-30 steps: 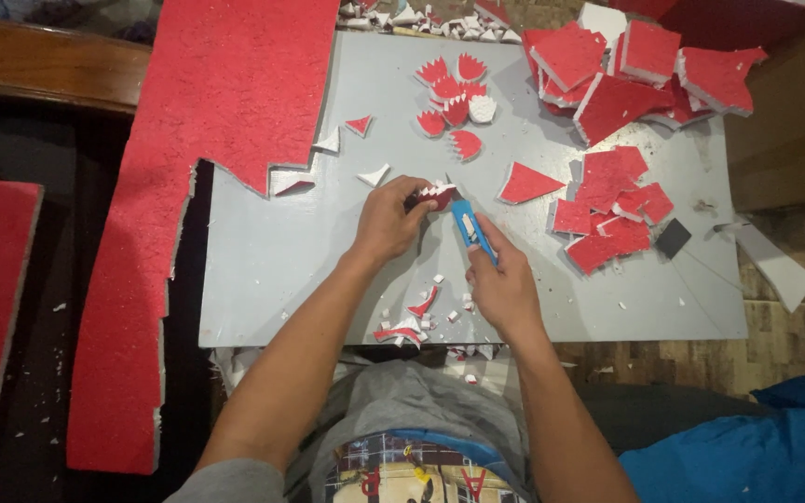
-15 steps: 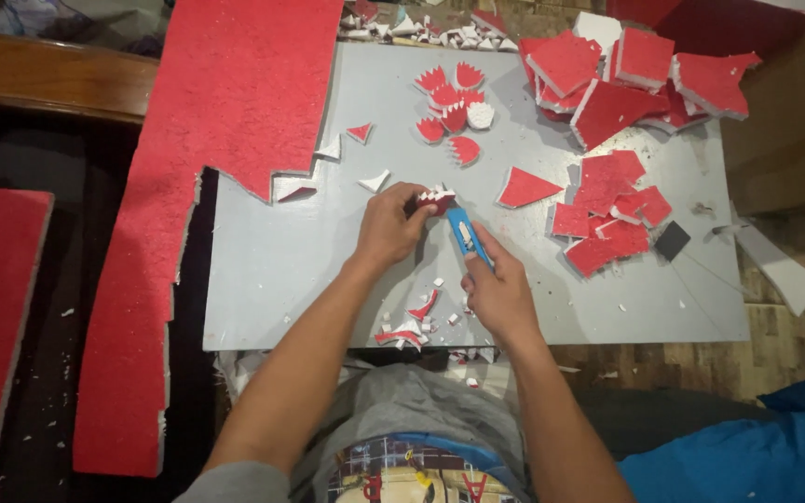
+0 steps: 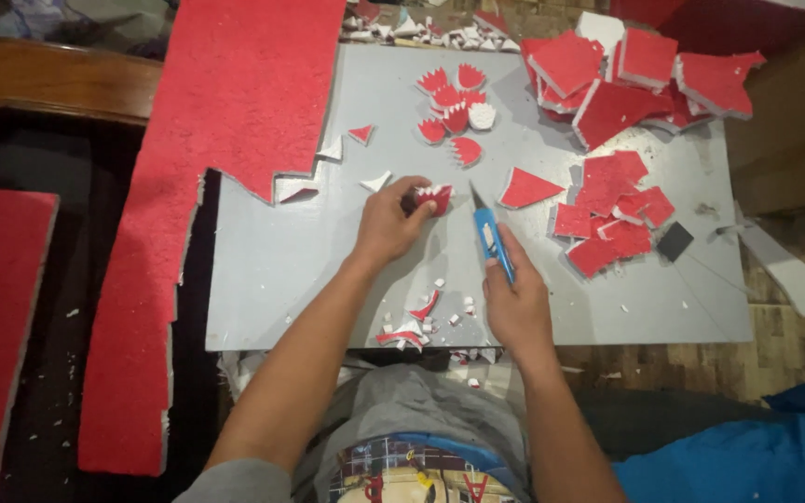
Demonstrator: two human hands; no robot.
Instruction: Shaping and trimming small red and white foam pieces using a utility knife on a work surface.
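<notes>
Red jagged foam piece pinched by left hand; right hand grips blue knife.

A: Where is there open room on the grey board?

B: Its near left part is bare, from the left hand out to the edge. The far left is covered by the big red foam sheet.

A: And on the right?

B: Crowded. Cut red squares lie just beyond the right hand with its blue knife, and a stack of red slabs fills the far corner.

A: Between the hands?

B: A narrow gap, with small scraps littering the near edge.
</notes>
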